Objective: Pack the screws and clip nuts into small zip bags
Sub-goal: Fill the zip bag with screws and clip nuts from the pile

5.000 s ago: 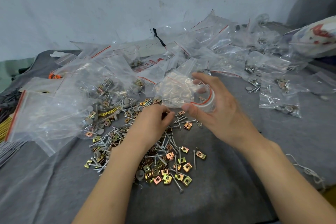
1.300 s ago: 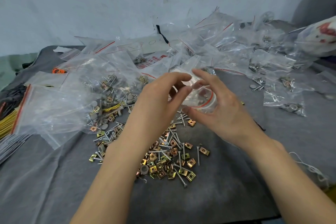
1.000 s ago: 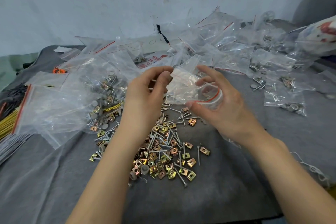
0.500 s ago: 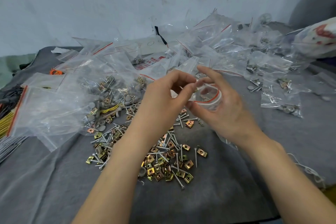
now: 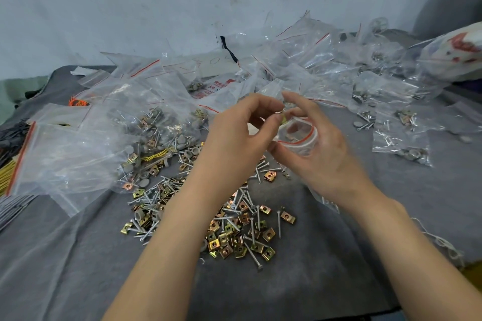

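Since the zip bag (image 5: 300, 138) looks limp, the right hand (image 5: 323, 161) grips its rim mid-frame; the left hand (image 5: 240, 143) pinches a light clip nut (image 5: 283, 119).

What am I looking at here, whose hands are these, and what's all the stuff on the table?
No machine here: a person's two bare hands, filmed by one camera worn on the head, looking forward and down. The right hand holds a small zip bag open at its red-striped mouth. The left hand pinches a small piece just above that mouth; it looks like a clip nut, but is too small to be sure. Below, on a grey cloth, lies a loose pile of screws and clip nuts. Behind and beside it lie many clear bags, some with parts inside.
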`<state>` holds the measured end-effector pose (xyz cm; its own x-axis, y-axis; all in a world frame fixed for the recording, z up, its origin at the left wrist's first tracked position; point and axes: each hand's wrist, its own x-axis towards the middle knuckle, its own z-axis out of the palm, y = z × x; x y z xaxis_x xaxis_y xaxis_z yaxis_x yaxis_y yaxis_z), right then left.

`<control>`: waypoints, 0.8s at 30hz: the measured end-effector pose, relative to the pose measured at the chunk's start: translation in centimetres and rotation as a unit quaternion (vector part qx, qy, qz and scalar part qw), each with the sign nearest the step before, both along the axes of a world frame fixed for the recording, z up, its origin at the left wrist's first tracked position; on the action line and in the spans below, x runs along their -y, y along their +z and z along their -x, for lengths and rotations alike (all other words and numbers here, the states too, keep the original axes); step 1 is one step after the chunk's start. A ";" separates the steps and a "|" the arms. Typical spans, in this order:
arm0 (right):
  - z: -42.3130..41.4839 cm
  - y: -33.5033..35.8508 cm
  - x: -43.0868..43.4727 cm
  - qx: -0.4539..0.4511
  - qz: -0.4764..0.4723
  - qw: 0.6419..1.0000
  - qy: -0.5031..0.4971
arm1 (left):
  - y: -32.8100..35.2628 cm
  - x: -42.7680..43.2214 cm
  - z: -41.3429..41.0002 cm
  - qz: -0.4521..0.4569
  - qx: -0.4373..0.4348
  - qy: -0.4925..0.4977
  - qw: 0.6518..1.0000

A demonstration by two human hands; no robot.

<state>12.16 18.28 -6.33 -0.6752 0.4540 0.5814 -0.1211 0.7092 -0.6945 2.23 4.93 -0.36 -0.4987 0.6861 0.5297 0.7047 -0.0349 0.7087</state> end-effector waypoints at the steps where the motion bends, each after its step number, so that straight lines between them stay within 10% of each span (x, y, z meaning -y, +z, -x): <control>1: 0.0 0.1 0.0 0.000 0.002 1.000 0.001 | 0.2 -0.1 -0.2 0.007 -0.005 -0.009 1.000; 24: -0.5 2.2 0.3 -0.025 0.061 0.997 0.040 | -0.3 1.4 1.7 0.118 -0.122 -0.009 0.985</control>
